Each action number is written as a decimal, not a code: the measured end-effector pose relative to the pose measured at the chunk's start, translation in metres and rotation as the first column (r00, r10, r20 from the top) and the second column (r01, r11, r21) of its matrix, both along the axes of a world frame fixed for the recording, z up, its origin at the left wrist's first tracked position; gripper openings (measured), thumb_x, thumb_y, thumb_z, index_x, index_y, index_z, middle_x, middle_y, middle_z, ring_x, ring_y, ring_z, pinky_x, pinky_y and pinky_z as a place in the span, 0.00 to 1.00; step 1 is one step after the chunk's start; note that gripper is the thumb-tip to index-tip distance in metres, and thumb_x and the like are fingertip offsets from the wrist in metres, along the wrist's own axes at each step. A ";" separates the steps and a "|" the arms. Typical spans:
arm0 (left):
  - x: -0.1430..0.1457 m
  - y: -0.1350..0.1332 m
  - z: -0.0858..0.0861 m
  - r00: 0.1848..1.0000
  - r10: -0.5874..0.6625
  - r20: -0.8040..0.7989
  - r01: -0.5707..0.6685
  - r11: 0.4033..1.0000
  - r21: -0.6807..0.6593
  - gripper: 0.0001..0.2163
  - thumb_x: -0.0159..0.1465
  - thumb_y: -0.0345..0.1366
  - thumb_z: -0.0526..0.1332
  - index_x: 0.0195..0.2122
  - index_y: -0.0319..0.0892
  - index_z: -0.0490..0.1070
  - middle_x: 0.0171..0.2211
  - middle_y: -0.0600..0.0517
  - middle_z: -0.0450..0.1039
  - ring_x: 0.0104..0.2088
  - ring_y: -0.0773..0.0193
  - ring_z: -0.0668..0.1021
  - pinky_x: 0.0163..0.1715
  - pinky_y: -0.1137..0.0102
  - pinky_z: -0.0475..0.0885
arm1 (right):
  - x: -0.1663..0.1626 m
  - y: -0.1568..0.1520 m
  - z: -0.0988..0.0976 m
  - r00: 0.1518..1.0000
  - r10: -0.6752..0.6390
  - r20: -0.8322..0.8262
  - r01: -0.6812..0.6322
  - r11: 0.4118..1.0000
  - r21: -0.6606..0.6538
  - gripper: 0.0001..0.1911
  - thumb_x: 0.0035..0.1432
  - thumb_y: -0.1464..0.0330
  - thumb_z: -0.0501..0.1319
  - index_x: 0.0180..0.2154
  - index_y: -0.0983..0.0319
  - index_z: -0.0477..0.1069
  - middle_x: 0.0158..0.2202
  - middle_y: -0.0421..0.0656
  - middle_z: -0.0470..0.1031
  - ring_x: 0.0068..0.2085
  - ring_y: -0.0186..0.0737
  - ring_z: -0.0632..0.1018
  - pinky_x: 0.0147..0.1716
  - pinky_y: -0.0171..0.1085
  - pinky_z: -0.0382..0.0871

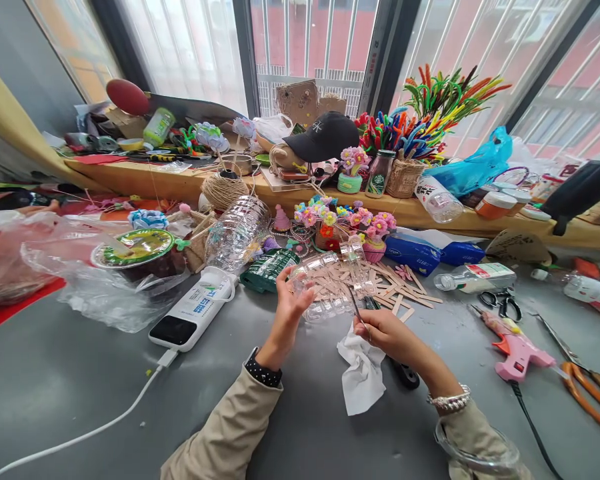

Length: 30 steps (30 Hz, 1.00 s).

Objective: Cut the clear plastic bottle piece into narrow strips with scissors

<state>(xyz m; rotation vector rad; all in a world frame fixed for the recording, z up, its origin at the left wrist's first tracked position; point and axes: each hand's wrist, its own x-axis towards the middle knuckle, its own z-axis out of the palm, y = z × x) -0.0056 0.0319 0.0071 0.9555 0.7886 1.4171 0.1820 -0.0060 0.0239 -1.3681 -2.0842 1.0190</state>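
My left hand [289,301] is wrapped round a clear plastic bottle [330,283] that lies on its side over a pile of wooden craft sticks [397,285]. My right hand [387,331] is closed on a thin dark blade-like tool [356,308] whose tip rests against the bottle. A crumpled white tissue [361,373] lies on the grey table [80,380] just under my right hand.
A white power bank [194,310] with its cable lies to the left, beside plastic bags and another clear bottle [236,233]. A pink glue gun [517,347], scissors [503,301] and orange-handled pliers [593,393] lie to the right. The wooden sill [420,212] holds pipe-cleaner flowers, a black cap and jars.
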 end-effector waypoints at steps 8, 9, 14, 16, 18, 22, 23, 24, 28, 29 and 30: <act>0.001 0.001 -0.004 1.000 0.003 -0.004 -0.002 0.998 0.056 0.32 0.46 0.46 0.64 0.50 0.49 0.52 0.50 0.47 0.58 0.50 0.55 0.69 0.49 0.58 0.64 | 0.005 -0.005 0.011 0.991 0.112 -0.073 -0.119 0.988 -0.098 0.27 0.56 0.44 0.45 0.24 0.61 0.56 0.22 0.36 0.57 0.26 0.32 0.58 0.24 0.32 0.52; 0.001 0.002 -0.004 1.000 -0.004 0.004 0.004 0.998 0.068 0.32 0.46 0.45 0.64 0.50 0.49 0.52 0.51 0.46 0.58 0.50 0.55 0.69 0.50 0.58 0.63 | 0.006 -0.005 0.011 0.988 0.122 -0.093 -0.133 0.984 -0.118 0.27 0.55 0.44 0.46 0.24 0.61 0.56 0.23 0.36 0.56 0.26 0.32 0.57 0.23 0.32 0.52; 0.001 0.004 -0.006 1.000 -0.001 0.009 0.000 0.991 0.136 0.33 0.45 0.45 0.65 0.50 0.50 0.51 0.54 0.46 0.56 0.54 0.54 0.66 0.52 0.60 0.61 | 0.010 -0.006 0.012 0.974 0.149 -0.168 -0.183 0.961 -0.206 0.30 0.50 0.39 0.46 0.24 0.61 0.56 0.23 0.36 0.53 0.25 0.31 0.54 0.22 0.32 0.49; 0.002 0.004 -0.007 1.000 0.019 0.003 -0.019 0.985 0.169 0.33 0.45 0.45 0.65 0.50 0.50 0.51 0.55 0.46 0.55 0.55 0.53 0.65 0.54 0.59 0.60 | 0.012 -0.007 0.014 0.965 0.168 -0.203 -0.217 0.944 -0.250 0.31 0.50 0.39 0.46 0.24 0.61 0.57 0.22 0.35 0.53 0.24 0.31 0.54 0.21 0.32 0.48; 0.003 0.004 -0.008 0.999 0.033 -0.002 -0.032 0.981 0.193 0.33 0.44 0.45 0.66 0.50 0.51 0.52 0.55 0.47 0.55 0.55 0.53 0.65 0.55 0.58 0.58 | 0.013 -0.007 0.016 0.955 0.176 -0.238 -0.242 0.928 -0.284 0.31 0.50 0.39 0.46 0.24 0.61 0.57 0.21 0.35 0.53 0.23 0.30 0.55 0.21 0.32 0.47; 0.004 0.002 -0.006 0.999 0.034 -0.003 -0.033 0.982 0.187 0.33 0.45 0.47 0.65 0.51 0.51 0.52 0.55 0.46 0.55 0.55 0.53 0.65 0.54 0.57 0.59 | 0.012 -0.009 0.017 0.931 0.204 -0.303 -0.297 0.905 -0.304 0.31 0.50 0.39 0.47 0.25 0.62 0.58 0.21 0.35 0.55 0.23 0.30 0.55 0.21 0.32 0.48; 0.004 0.001 -0.005 1.000 0.027 0.000 -0.026 0.984 0.176 0.33 0.46 0.48 0.65 0.51 0.50 0.52 0.54 0.46 0.56 0.54 0.52 0.66 0.54 0.57 0.60 | 0.011 -0.009 0.017 0.925 0.214 -0.313 -0.312 0.900 -0.306 0.31 0.50 0.39 0.47 0.25 0.62 0.58 0.21 0.35 0.55 0.23 0.30 0.55 0.21 0.32 0.48; 0.004 0.000 -0.004 1.000 0.018 0.002 -0.018 0.986 0.165 0.34 0.46 0.48 0.65 0.51 0.50 0.52 0.54 0.45 0.56 0.54 0.52 0.66 0.53 0.57 0.61 | 0.010 -0.009 0.017 0.922 0.224 -0.316 -0.321 0.898 -0.301 0.32 0.49 0.38 0.46 0.25 0.62 0.58 0.21 0.35 0.55 0.23 0.30 0.55 0.21 0.32 0.49; 0.002 -0.003 0.000 0.999 -0.044 0.010 0.043 0.994 0.103 0.33 0.47 0.49 0.64 0.51 0.49 0.52 0.52 0.46 0.58 0.51 0.53 0.69 0.51 0.56 0.64 | 0.006 -0.009 0.020 0.945 0.224 -0.238 -0.273 0.941 -0.199 0.33 0.48 0.36 0.43 0.24 0.61 0.57 0.21 0.35 0.54 0.23 0.30 0.56 0.22 0.32 0.50; 0.001 -0.004 0.001 0.998 -0.069 0.010 0.068 0.995 0.078 0.32 0.48 0.48 0.64 0.51 0.49 0.52 0.51 0.47 0.59 0.50 0.54 0.70 0.50 0.56 0.64 | 0.005 -0.009 0.020 0.958 0.211 -0.191 -0.242 0.958 -0.155 0.34 0.48 0.36 0.42 0.24 0.61 0.56 0.21 0.35 0.54 0.24 0.31 0.56 0.22 0.32 0.51; 0.001 -0.004 0.002 0.996 -0.090 0.007 0.089 0.995 0.050 0.31 0.49 0.48 0.63 0.51 0.49 0.52 0.51 0.47 0.59 0.49 0.54 0.70 0.50 0.55 0.65 | 0.004 -0.009 0.021 0.973 0.186 -0.135 -0.202 0.973 -0.110 0.34 0.48 0.36 0.41 0.24 0.61 0.56 0.21 0.35 0.55 0.24 0.31 0.57 0.23 0.33 0.52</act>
